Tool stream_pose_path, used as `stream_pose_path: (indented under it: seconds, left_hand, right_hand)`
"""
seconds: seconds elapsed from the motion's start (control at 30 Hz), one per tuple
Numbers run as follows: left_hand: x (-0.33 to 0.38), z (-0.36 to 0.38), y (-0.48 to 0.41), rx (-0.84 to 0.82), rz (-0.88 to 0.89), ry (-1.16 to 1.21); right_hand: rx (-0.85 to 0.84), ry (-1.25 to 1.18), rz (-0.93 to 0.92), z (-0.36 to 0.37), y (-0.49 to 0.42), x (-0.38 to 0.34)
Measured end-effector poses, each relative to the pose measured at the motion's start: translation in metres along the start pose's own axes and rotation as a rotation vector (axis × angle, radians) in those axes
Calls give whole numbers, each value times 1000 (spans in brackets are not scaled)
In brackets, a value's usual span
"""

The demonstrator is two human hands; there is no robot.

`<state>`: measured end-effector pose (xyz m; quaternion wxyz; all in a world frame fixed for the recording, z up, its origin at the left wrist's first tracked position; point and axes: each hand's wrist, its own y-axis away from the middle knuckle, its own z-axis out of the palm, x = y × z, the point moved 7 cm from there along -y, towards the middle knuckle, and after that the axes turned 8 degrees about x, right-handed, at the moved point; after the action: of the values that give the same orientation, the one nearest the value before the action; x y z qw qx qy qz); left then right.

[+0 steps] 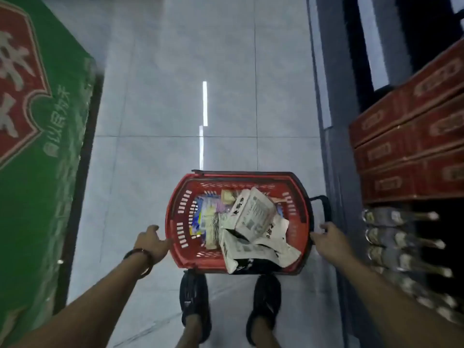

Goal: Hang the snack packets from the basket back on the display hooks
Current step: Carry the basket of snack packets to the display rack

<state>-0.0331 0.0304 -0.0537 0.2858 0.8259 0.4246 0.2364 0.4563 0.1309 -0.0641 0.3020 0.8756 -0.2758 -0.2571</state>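
A red plastic basket (175, 217) is in front of my feet above the grey tiled floor. It holds several snack packets: white printed ones (253, 217) heaped on the right and a colourful blue and yellow one (203, 217) on the left. My left hand (152, 241) grips the basket's left rim. My right hand (329, 241) holds the right rim beside a black handle (325, 207) that sticks out to the right. No display hooks are in view.
A tall stack of green cartons (42, 172) with a red emblem lines the left side. On the right stand stacked red boxes (411, 146) above rows of clear bottles (399, 239) on a dark shelf. My black shoes (194, 305) stand below the basket.
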Motion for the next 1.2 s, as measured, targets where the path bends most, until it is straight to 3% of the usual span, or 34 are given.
stream_pose_path:
  seconds: [0.1,0.23,0.4,0.5,0.83,1.03,1.2]
  left_hand:
    - [-4,29,-44,-23,-43,102]
    - [20,47,-76,-21,10,280]
    - [25,43,-91,56,-247,538]
    - [26,37,-77,42,-249,532]
    - [73,-101,76,141,-91,500]
    - [109,-173,188,127,59,528]
    - [131,-211,255,55,201,472]
  right_hand:
    - [17,8,6,25,-42,-3]
    - [21,-201,94,46,-74,-11]
    - [-9,-386,164,49,-87,-9]
    - [-8,-420,160,35,-74,-7]
    - [118,-626,322,-98,84,26]
    - [206,-812,378,-168,218,58]
    - [309,-948,467,-183,320,101]
